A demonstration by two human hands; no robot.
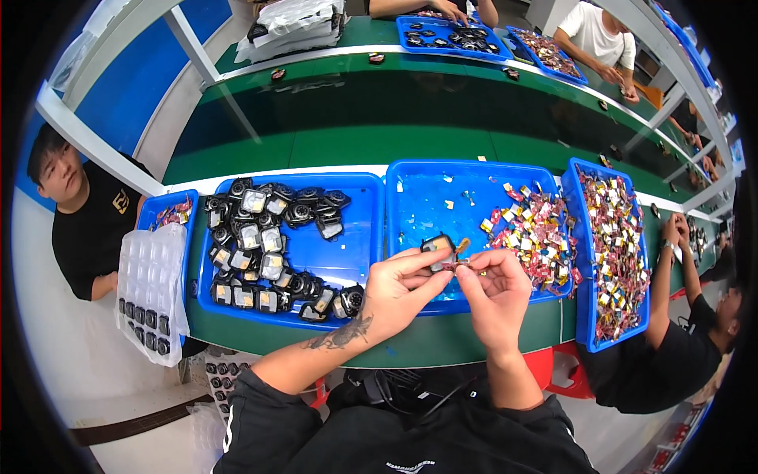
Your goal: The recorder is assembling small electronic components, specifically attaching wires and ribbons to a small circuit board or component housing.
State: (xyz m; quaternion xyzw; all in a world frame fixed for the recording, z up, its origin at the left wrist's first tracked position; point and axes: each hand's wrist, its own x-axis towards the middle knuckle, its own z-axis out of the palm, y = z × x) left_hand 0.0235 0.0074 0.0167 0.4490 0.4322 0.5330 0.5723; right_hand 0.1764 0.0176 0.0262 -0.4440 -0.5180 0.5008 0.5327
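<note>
My left hand [395, 291] grips a small black part with a pale square face [439, 246] between thumb and fingers, over the front edge of the middle blue tray [426, 186]. My right hand [497, 292] pinches a small red and gold wired piece [459, 259] right against that part. The two hands touch at the fingertips. The left blue tray [359, 229] holds several of the same black parts [264, 245] in its left half. The middle tray holds a heap of small red, white and yellow pieces [533, 233] at its right side.
A third blue tray [588, 316] on the right is full of the small coloured pieces. A clear blister sheet [150, 292] with black parts hangs off the left. One person sits at left, another at right, and others work across the green conveyor bench [355, 126].
</note>
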